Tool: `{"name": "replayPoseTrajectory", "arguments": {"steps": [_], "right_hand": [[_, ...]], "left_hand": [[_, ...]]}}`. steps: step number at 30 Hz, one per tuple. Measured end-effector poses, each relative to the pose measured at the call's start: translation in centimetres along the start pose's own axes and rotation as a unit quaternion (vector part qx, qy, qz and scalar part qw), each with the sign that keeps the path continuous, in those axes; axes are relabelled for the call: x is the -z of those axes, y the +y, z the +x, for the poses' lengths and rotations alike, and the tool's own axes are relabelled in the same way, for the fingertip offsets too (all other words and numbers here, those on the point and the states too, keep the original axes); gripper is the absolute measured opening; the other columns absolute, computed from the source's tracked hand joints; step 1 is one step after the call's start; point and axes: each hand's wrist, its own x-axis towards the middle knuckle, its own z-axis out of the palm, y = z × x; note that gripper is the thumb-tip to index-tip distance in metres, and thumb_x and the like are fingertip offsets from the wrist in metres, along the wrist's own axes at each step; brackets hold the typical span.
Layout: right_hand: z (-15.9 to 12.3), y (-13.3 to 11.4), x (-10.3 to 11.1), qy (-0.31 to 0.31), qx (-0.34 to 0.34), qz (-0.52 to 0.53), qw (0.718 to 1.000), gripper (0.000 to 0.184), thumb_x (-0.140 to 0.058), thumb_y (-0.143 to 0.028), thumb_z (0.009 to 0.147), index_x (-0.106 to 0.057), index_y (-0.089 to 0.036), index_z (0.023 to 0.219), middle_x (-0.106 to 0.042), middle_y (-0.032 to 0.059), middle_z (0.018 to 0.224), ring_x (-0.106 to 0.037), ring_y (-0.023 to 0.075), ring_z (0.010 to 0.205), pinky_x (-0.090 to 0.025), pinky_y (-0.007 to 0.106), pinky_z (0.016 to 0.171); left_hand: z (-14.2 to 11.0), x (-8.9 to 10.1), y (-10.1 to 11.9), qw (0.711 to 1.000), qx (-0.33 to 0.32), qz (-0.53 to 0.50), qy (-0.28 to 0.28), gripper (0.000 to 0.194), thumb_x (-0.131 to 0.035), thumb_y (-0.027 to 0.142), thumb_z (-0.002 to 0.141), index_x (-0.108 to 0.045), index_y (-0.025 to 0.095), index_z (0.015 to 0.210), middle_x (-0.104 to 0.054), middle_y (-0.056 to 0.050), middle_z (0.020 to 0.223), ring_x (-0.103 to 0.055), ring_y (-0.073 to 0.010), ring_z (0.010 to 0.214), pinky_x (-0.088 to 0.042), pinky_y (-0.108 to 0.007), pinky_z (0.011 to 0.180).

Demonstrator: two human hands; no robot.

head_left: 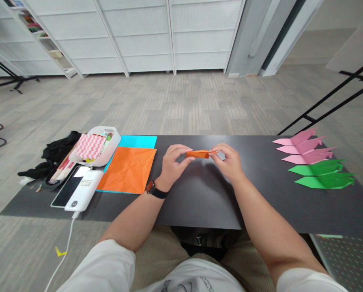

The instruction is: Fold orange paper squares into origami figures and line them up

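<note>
A small folded piece of orange paper (201,154) is held just above the dark table (199,194), stretched level between my two hands. My left hand (174,162) pinches its left end between thumb and fingers. At the other end, the thumb and fingertips of my right hand (229,161) close on its narrow tip. Beside my left wrist lies a stack of orange paper sheets (128,170), creased on top, over blue paper (138,141). On the right, folded pink paper birds (303,147) and green paper birds (324,174) stand in a row.
At the left sit a white bin (112,152) with a pink zigzag-patterned item, a black cloth (61,150), a phone (68,190) and a white power bank (85,190) with a cable (67,243). Black metal legs (327,101) rise beyond the table's right side.
</note>
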Motion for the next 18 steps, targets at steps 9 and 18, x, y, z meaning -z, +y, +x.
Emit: {"name": "replayPoseTrajectory", "arguments": {"steps": [9,18], "right_hand": [[-0.2,0.1,-0.2,-0.051,0.032,-0.013,0.998,0.008,-0.070,-0.028,0.096,-0.074,-0.028,0.103,-0.079,0.0054,0.101,-0.074,0.0248,0.095,-0.061,0.044,0.089],[-0.5,0.0,-0.4,-0.085,0.094,-0.101,0.987,0.018,-0.072,-0.023,0.095,-0.077,-0.030,0.111,-0.079,0.0049,0.104,-0.071,0.0256,0.099,-0.053,0.047,0.095]], "left_hand": [[0.0,-0.3,-1.1,1.000,0.007,0.013,-0.013,0.017,-0.076,0.042,0.097,-0.080,0.028,0.090,-0.080,-0.007,0.109,-0.071,-0.0263,0.110,-0.053,-0.049,0.109],[0.1,-0.7,-0.8,0.995,0.029,-0.010,-0.095,0.006,-0.077,0.030,0.092,-0.082,0.032,0.090,-0.082,-0.005,0.106,-0.073,-0.0265,0.111,-0.037,-0.057,0.129]]}}
